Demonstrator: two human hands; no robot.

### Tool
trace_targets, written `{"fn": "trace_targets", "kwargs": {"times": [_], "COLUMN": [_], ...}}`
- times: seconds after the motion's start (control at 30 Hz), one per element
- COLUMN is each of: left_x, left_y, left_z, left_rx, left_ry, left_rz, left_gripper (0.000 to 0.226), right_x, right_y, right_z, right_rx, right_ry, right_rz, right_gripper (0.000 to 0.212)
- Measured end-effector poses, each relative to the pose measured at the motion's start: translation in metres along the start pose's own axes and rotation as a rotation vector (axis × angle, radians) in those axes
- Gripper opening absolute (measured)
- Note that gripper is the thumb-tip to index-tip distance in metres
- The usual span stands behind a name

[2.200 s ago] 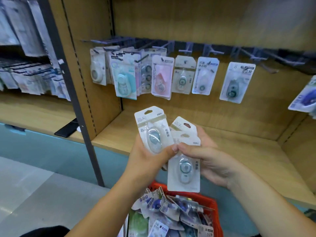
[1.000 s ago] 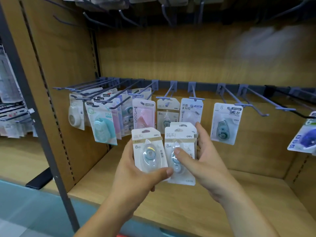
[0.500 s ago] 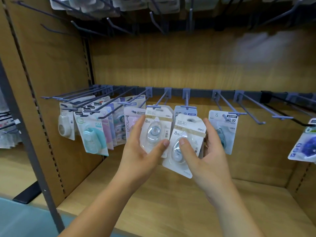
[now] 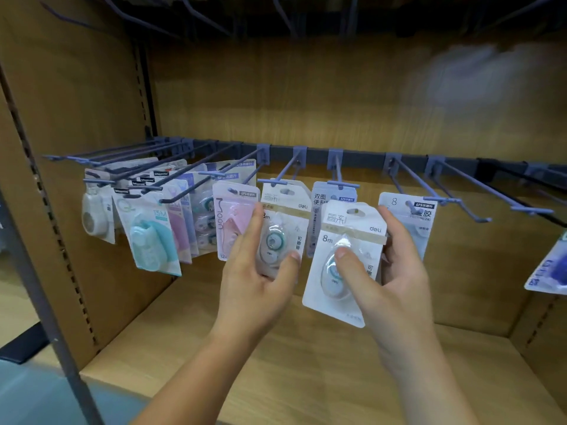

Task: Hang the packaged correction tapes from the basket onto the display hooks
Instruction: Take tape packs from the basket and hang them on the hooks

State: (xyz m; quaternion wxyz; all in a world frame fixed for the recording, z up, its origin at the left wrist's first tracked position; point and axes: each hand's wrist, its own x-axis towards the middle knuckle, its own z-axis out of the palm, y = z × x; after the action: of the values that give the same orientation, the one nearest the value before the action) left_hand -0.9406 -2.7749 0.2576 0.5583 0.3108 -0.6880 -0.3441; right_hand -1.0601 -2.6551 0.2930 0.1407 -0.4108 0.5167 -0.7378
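Directly ahead, a grey rail crosses the wooden bay and carries a row of display hooks. The left-side hooks are crowded with a white pack, a teal 15M pack and a pink Moon pack, each overlapping the next.

The pink Moon pack hangs just beside the left hand; whether they touch, cannot tell. The left hand grips one correction tape pack upright, thumb across the blister, fingers behind. The pack's top lies just under one hook tip; cannot tell whether the hook passes through its hole.

The right hand grips a second correction tape pack, tilted and off the hooks, thumb on the blister. It stands in front of a hung label pack, and the fingers overlap a pack marked 8.

Each held blister contains a grey-teal dispenser. The wooden shelf lies below.
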Motion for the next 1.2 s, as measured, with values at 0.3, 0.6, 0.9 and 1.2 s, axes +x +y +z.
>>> {"fn": "trace_targets", "kwargs": {"times": [0.3,0.6,0.9,1.2], "left_x": [-0.01,0.006,-0.012,-0.001], "left_y": [0.008,0.015,0.027,0.019], "left_z": [-0.005,-0.018,-0.022,-0.038], "left_rx": [0.094,0.551,-0.271,-0.22], "left_ry": [-0.001,-0.155,-0.369,-0.115], "left_rz": [-0.032,0.024,-0.29,-0.224], "left_gripper": [0.081,0.036,0.024,0.023], "right_x": [-0.008,-0.006,-0.011,-0.011], "right_y": [-0.004,0.004,-0.003,0.006], "right_z": [0.004,-0.002,0.003,0.015], "right_rx": [0.063,-0.016,0.036,0.052], "right_ry": [-0.028,-0.056,-0.204,-0.082], "right_rz": [0.001,-0.003,0.086,0.074], "right_gripper": [0.068,0.076,0.068,0.065]}}
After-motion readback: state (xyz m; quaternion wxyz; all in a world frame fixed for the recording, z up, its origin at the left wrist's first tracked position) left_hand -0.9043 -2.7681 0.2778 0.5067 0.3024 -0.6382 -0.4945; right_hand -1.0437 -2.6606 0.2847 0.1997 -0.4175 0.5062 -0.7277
